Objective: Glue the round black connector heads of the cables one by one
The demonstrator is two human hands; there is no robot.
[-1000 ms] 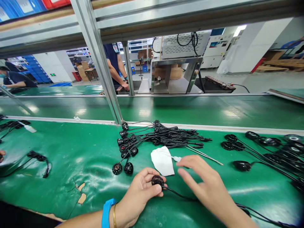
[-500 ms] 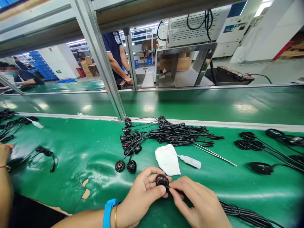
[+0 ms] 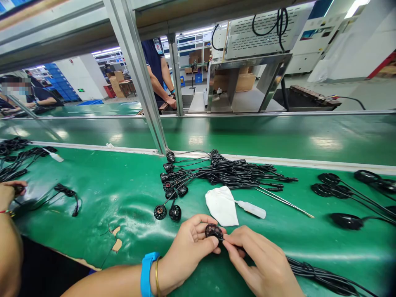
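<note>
Between thumb and fingers, my left hand (image 3: 188,249) holds a round black part (image 3: 213,232) with a ribbed rim, above the green mat. My right hand (image 3: 261,262) pinches the thin black cable where it meets that part. From beneath my right hand a bundle of black cables (image 3: 321,274) runs to the lower right. Just beyond my hands lie a white cloth (image 3: 222,206) and a small translucent bottle (image 3: 252,209). Farther back is a pile of coiled black cables (image 3: 232,171), with several round black heads (image 3: 175,213) at its left end.
Metal tweezers (image 3: 286,202) lie beside the cable pile. More black parts (image 3: 346,220) rest at the right. A co-worker's hand (image 3: 9,194) is at the left edge, near a coiled cable (image 3: 66,192). A metal post (image 3: 139,78) stands behind the mat; another person (image 3: 157,74) is beyond it.
The whole view has shifted slightly, so things appear farther right. The co-worker's hand at the left shows more, with a dark part in it. My hands keep their hold on the round part and cable.
</note>
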